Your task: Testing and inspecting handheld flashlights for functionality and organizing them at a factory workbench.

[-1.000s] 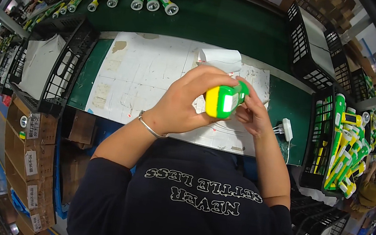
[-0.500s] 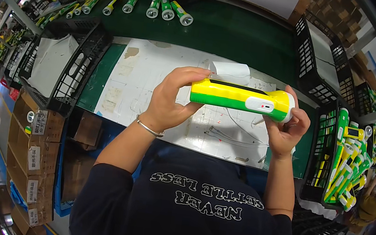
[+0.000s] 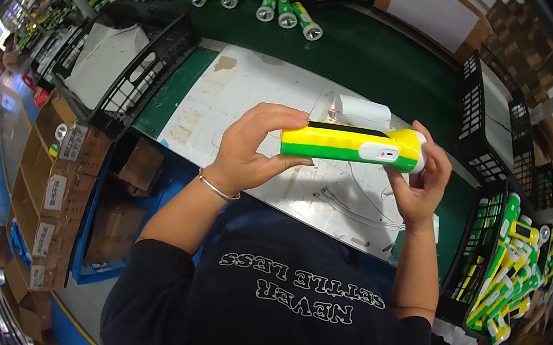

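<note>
You hold a yellow-and-green flashlight (image 3: 353,146) level in both hands.

Since a second ago you have turned it from end-on to lying sideways, its white switch side now facing you. Your left hand (image 3: 252,145) is closed around its tail and your right hand (image 3: 422,181) grips its head, above the white sheet (image 3: 245,91) on the counter (image 3: 375,56). A crate (image 3: 497,271) of finished flashlights sits right; more flashlights (image 3: 284,9) lie beyond.

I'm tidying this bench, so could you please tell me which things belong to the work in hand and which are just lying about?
In hand:
- yellow-and-green flashlight, held level by left hand and right hand
- white work mat beneath

Lying about:
- flashlights on the green bench
- crate of flashlights
- crate with white sheets
- cardboard boxes
</note>
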`<state>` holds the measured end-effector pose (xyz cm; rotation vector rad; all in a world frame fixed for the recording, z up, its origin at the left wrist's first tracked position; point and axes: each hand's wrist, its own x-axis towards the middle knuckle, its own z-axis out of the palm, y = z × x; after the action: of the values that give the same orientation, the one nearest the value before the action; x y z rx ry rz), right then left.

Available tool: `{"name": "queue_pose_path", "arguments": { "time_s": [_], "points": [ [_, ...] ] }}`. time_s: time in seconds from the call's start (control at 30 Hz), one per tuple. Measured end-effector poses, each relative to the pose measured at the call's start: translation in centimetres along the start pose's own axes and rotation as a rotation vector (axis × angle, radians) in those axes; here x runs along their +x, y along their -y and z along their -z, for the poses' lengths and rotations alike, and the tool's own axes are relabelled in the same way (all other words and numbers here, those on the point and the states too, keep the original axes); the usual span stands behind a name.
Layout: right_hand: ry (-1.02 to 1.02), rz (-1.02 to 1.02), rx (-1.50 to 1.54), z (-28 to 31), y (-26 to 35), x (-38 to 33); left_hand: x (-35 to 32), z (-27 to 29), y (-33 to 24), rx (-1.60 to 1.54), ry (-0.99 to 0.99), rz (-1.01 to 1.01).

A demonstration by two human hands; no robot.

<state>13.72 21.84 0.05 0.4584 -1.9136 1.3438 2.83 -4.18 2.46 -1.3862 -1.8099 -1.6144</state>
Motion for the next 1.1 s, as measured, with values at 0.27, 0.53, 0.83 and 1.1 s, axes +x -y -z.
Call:
{"name": "queue_pose_path", "arguments": {
  "time_s": [0.27,0.53,0.83,1.1],
  "points": [
    [0.550,-0.686,0.595,-6.0,-3.4,2.8,-2.5,3.2,-6.1,0.286,-0.135,0.128],
    [0.880,-0.959,0.675,-19.2,-2.3,5.2,-15.2,11.5,-12.5,0.554,-0.479,0.578],
    [0.673,-1.179,0.696,-32.8,0.6,11.5,-32.5,20.2,-14.6,0.655,-0.838,0.969],
    [0.725,-1.045,0.723,-36.5,-0.1,12.1,-33.7,21.5,-9.8,0.476,-0.698,1.039]
  ]
}}
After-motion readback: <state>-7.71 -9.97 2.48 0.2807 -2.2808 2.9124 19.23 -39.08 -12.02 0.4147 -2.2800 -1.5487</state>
